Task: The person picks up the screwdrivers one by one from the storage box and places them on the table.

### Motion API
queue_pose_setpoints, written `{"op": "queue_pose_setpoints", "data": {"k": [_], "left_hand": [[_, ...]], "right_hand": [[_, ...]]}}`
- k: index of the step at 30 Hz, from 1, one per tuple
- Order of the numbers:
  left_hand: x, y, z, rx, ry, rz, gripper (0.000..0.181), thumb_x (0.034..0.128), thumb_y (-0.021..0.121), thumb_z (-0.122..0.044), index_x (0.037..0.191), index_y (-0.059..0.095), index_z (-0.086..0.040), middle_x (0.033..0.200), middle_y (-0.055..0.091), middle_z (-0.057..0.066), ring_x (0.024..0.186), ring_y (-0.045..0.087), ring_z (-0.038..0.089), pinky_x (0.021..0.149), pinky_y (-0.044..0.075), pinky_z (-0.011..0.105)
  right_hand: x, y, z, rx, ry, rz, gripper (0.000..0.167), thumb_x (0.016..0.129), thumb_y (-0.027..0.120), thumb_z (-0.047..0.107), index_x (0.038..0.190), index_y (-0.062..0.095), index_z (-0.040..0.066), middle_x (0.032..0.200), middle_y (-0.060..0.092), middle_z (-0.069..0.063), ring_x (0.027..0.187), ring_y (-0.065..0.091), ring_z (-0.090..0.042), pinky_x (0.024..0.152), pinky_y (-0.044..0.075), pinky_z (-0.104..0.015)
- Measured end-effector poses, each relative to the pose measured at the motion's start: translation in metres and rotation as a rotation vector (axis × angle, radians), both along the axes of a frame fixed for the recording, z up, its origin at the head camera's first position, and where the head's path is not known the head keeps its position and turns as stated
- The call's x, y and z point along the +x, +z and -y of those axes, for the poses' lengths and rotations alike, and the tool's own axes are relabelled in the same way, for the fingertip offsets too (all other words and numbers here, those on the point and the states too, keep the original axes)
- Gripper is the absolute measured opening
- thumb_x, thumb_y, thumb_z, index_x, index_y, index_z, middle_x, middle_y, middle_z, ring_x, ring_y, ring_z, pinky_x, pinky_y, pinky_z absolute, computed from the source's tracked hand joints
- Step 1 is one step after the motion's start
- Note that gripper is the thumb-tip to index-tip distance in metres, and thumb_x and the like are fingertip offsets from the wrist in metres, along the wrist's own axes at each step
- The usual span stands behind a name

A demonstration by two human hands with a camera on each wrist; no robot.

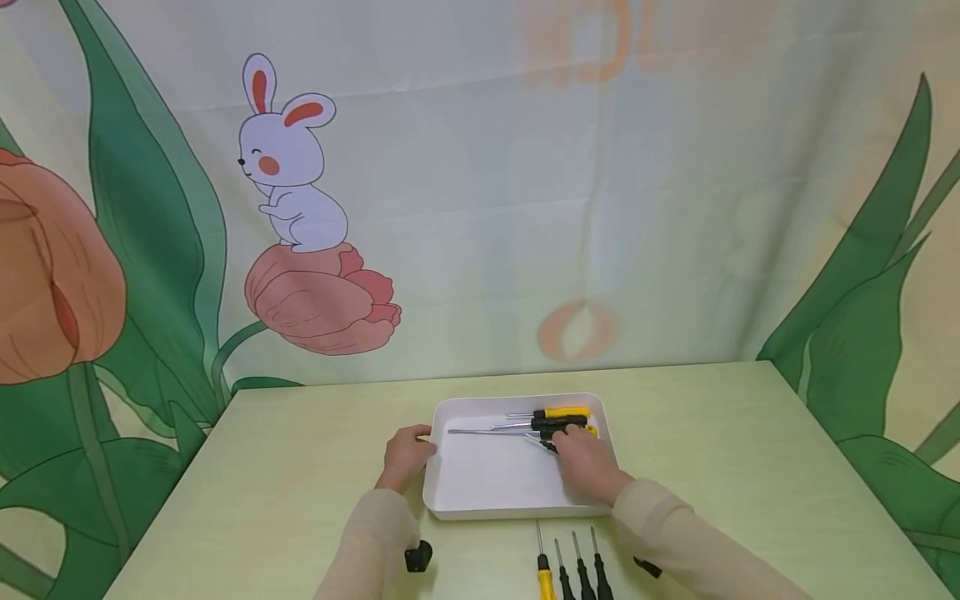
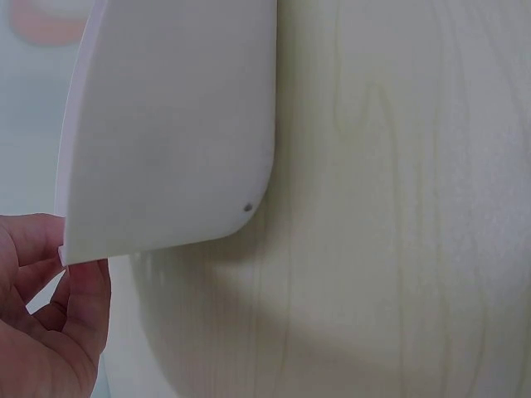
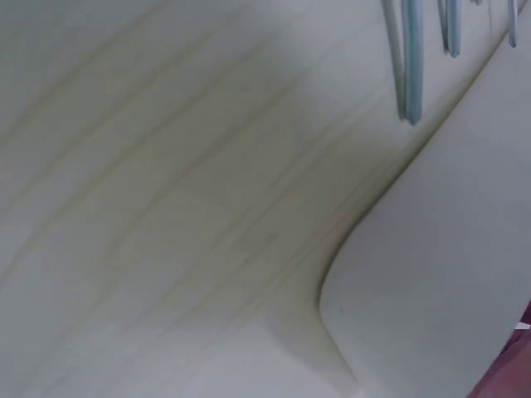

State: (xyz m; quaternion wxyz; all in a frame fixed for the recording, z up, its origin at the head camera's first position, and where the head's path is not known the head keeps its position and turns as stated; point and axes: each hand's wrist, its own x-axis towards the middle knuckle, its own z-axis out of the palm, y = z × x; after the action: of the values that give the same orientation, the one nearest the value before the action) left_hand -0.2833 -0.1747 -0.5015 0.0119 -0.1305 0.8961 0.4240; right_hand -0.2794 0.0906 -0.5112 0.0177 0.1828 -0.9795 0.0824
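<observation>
A white rectangular tray (image 1: 487, 479) stands on the table. At its left side my left hand (image 1: 407, 457) holds the rim; the left wrist view shows thumb and fingers of this hand (image 2: 58, 307) pinching the tray's corner edge. Several screwdrivers lie in the tray's back right part, among them one with a yellow-and-black handle (image 1: 566, 412) and one with a long shank (image 1: 487, 432). My right hand (image 1: 588, 465) reaches over the tray's right side and grips a small dark-handled screwdriver (image 1: 549, 447), its handle partly hidden by the fingers. The right wrist view barely catches this hand.
In front of the tray, a yellow-and-black screwdriver (image 1: 545, 575) and several black-handled screwdrivers (image 1: 583, 579) lie side by side, tips toward the tray. The light wooden table (image 1: 300, 467) ends at a printed curtain (image 1: 465, 208) behind.
</observation>
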Motion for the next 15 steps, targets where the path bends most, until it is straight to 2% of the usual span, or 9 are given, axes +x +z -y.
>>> {"op": "queue_pose_setpoints", "data": {"k": [10, 15], "left_hand": [[-0.001, 0.000, 0.000, 0.013, 0.003, 0.004, 0.033, 0.0772, 0.056, -0.006, 0.110, 0.060, 0.000, 0.094, 0.064, 0.017, 0.077, 0.060, 0.020, 0.062, 0.049, 0.027], [0.000, 0.000, 0.000, 0.015, 0.004, -0.001, 0.034, 0.0770, 0.057, -0.006, 0.110, 0.060, 0.000, 0.092, 0.064, 0.016, 0.075, 0.060, 0.019, 0.061, 0.048, 0.026]], "right_hand": [[0.007, 0.014, 0.004, -0.162, -0.074, 0.117, 0.023, 0.075, 0.064, 0.007, 0.098, 0.061, 0.007, 0.090, 0.058, -0.006, 0.076, 0.051, -0.017, 0.075, 0.048, -0.036], [0.010, 0.017, 0.005, -0.256, -0.071, 0.156, 0.027, 0.072, 0.065, 0.006, 0.099, 0.061, 0.007, 0.093, 0.059, -0.007, 0.074, 0.050, -0.016, 0.069, 0.047, -0.033]]}}
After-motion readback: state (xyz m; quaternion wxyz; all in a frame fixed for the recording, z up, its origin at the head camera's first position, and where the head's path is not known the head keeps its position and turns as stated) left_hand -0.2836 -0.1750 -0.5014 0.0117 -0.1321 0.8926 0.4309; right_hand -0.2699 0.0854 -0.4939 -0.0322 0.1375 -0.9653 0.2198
